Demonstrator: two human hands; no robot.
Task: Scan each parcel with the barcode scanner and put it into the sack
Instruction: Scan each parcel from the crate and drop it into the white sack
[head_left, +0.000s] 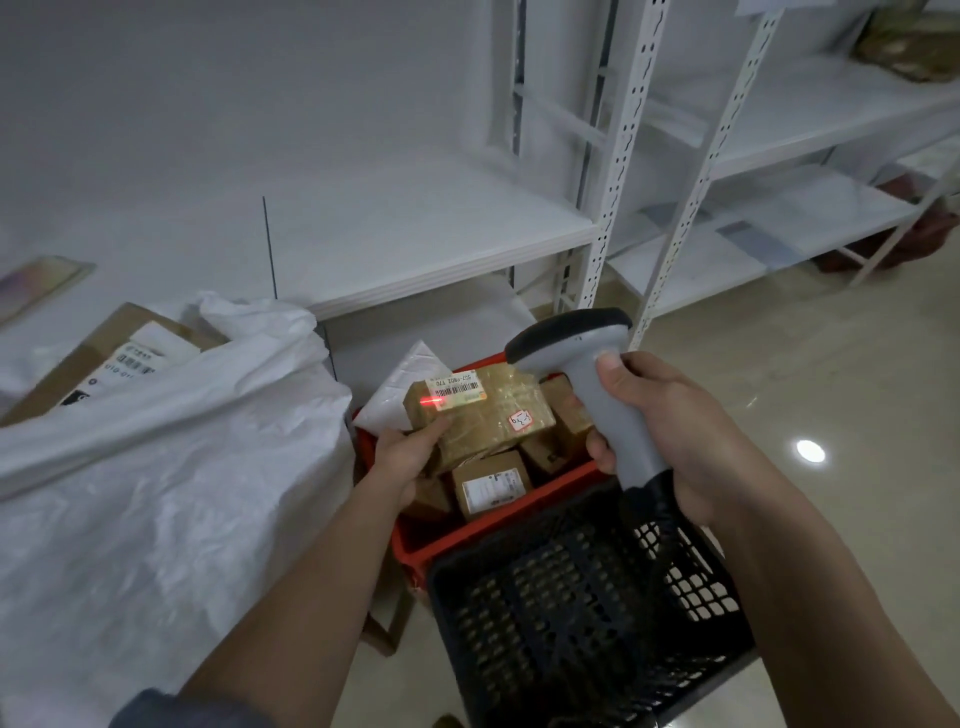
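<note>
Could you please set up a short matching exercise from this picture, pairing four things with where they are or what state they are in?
Column one:
1. barcode scanner
2. taped brown parcel
3. white sack
4. black basket

Column two:
A. nearest the camera, in front of the red crate
B. held by the left hand over the red crate, with a red laser line on its label
C. gripped by the right hand
D. to the left of the red crate

Pairs: 1-C, 2-B, 3-D, 4-A
</note>
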